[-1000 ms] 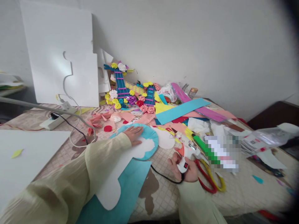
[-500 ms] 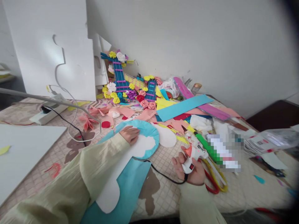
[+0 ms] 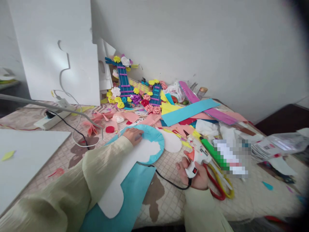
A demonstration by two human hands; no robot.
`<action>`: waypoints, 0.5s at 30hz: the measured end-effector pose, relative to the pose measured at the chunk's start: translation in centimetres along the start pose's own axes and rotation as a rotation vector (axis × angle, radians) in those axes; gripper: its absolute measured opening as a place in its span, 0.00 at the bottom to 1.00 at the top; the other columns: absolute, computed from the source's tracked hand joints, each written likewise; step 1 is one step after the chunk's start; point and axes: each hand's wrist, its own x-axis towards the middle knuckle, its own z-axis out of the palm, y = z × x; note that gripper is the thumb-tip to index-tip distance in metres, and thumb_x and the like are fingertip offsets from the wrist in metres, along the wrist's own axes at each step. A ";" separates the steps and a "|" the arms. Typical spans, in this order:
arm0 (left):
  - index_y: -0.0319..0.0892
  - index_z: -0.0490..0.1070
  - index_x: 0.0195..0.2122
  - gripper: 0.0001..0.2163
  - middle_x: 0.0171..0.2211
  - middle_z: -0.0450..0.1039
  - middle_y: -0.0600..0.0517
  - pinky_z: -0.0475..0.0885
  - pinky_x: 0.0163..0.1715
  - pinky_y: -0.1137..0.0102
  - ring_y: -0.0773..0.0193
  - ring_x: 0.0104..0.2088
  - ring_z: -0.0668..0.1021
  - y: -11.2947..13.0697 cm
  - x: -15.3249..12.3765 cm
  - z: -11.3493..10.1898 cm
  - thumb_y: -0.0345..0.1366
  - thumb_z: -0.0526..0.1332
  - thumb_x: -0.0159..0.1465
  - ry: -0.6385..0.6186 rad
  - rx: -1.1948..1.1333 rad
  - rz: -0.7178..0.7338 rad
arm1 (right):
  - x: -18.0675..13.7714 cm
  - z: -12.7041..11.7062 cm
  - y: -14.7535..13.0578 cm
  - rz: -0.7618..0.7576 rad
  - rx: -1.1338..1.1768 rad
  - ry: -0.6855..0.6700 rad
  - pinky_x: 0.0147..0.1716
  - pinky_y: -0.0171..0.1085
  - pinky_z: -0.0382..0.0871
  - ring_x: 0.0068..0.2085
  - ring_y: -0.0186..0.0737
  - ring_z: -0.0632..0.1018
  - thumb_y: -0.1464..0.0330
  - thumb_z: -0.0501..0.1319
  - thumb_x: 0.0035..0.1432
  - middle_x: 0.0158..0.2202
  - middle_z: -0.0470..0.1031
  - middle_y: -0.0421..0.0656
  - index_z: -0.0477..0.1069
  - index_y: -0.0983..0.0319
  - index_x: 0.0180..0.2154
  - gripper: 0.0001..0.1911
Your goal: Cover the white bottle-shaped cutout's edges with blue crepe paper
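Note:
My left hand holds the folded blue paper down over the rim of a white board cutout, its fingers close together and bent. The cutout has a round upper end and a curved lower end. More blue paper lies beneath it. To the right, my right hand is wrapped round the handle of a white hot glue gun with an orange trigger. The gun's nozzle points up and away, and its black cord runs left under the blue paper.
Scissors with red and yellow handles lie beside the glue gun, near a green-and-yellow tool. Paper-flower decorations stand at the back. A blue paper strip, a power strip and a white board surround the work.
My left hand stays on the folded blue paper, having shifted slightly. My right hand has moved a little left with the glue gun. The view has turned slightly.

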 end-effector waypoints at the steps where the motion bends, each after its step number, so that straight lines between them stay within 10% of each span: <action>1: 0.43 0.68 0.44 0.14 0.39 0.74 0.52 0.62 0.46 0.62 0.58 0.44 0.72 0.1 0.3 -0.1 0.34 0.54 0.57 -0.016 -0.008 -0.003 | 0.0 0.0 0.0 0.002 0.014 -0.008 0.30 0.41 0.63 0.16 0.28 0.65 0.62 0.55 0.48 0.22 0.65 0.35 0.71 0.57 0.38 0.14; 8: 0.43 0.64 0.48 0.19 0.32 0.76 0.56 0.68 0.35 0.74 0.68 0.32 0.75 0.4 1.0 -0.7 0.32 0.56 0.54 -0.132 -0.062 -0.083 | -0.2 0.0 -0.1 -0.012 0.047 -0.011 0.33 0.45 0.64 0.17 0.30 0.65 0.62 0.55 0.48 0.22 0.65 0.36 0.71 0.56 0.40 0.16; 15: 0.38 0.66 0.45 0.13 0.39 0.70 0.49 0.69 0.41 0.61 0.62 0.39 0.73 1.0 1.6 -1.0 0.38 0.57 0.60 -0.206 0.013 -0.080 | -0.2 -0.1 0.0 -0.021 0.031 -0.014 0.31 0.44 0.65 0.17 0.30 0.64 0.61 0.54 0.48 0.21 0.64 0.36 0.69 0.56 0.44 0.19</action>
